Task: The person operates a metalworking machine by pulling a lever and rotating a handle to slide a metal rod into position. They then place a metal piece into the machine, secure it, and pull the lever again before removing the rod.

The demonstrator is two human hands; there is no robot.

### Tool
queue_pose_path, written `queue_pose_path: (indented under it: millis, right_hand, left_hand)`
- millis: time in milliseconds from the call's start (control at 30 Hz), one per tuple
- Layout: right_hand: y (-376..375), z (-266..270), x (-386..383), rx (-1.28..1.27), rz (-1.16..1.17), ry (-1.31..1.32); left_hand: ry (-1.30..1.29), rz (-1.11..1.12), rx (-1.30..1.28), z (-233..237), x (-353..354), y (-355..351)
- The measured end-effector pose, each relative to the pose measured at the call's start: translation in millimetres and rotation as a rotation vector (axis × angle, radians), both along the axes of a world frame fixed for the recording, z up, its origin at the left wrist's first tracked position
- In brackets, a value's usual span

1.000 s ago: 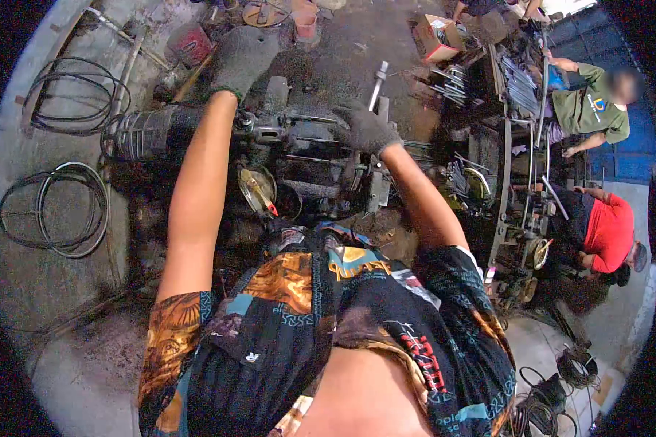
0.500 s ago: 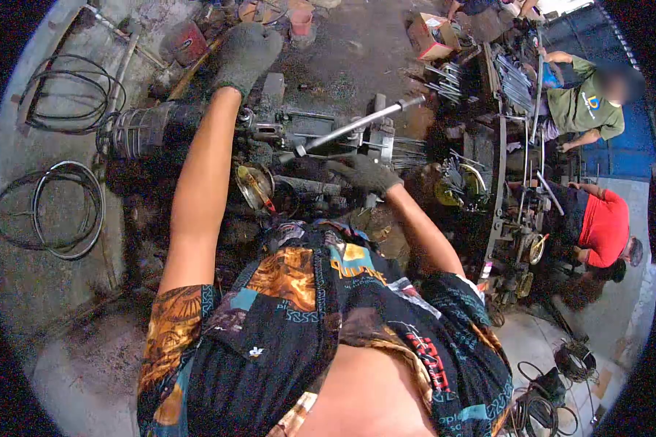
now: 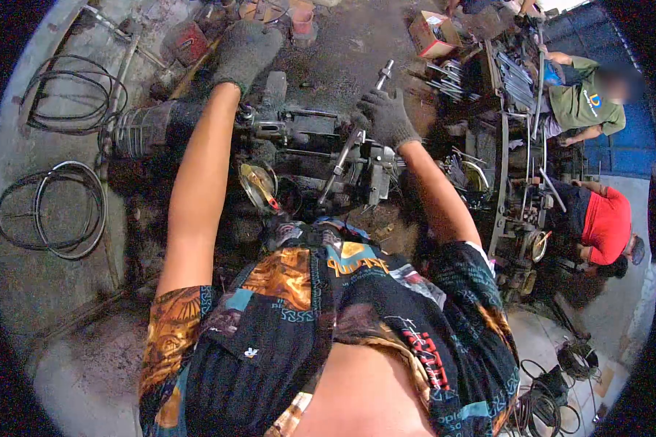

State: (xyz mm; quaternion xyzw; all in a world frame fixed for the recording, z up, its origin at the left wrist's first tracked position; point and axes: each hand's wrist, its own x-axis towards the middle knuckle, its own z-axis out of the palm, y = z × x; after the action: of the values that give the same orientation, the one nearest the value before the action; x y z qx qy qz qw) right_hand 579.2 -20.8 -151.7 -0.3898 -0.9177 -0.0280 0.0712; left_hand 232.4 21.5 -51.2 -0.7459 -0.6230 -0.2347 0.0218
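Note:
I stand over a dark, greasy machine [image 3: 306, 146] with an electric motor [image 3: 146, 127] at its left end. My gloved left hand [image 3: 246, 51] rests flat on the far side of the machine, fingers spread, holding nothing that I can see. Gripped in my gloved right hand [image 3: 386, 115] is a long steel lever [image 3: 346, 153], near its upper end; the lever slants from the machine's middle up toward the far right. A round metal guard [image 3: 257, 186] sits at the machine's near side.
Coils of black wire [image 3: 51, 207] lie on the concrete floor at left, more [image 3: 73, 91] above them. A cardboard box [image 3: 434, 33] and bent rods [image 3: 452, 76] lie beyond the machine. Two seated people [image 3: 587, 102] [image 3: 605, 229] work at a metal frame [image 3: 521, 182] on the right.
My right hand went down beside the machine while the lever lay flat, then rose and took hold of the lever, which now stands steeply. My left hand stayed put.

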Motion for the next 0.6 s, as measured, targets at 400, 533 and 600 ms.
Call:
queue_pose_path:
  millis: [400, 533, 600]
  right_hand:
    - [-86, -83, -8, -1.246, -0.774, 1.053]
    - [-165, -71, -42, -1.675, -0.593, 1.028]
    - [-184, -36, -80, -2.033, -0.563, 1.64]
  left_hand:
    - [-0.004, 0.135, -0.091, 12, -55, -7]
    - [-0.206, 0.125, -0.142, 11, -60, -24]
    - [-0.143, 0.093, -0.055, 9, -61, -30]
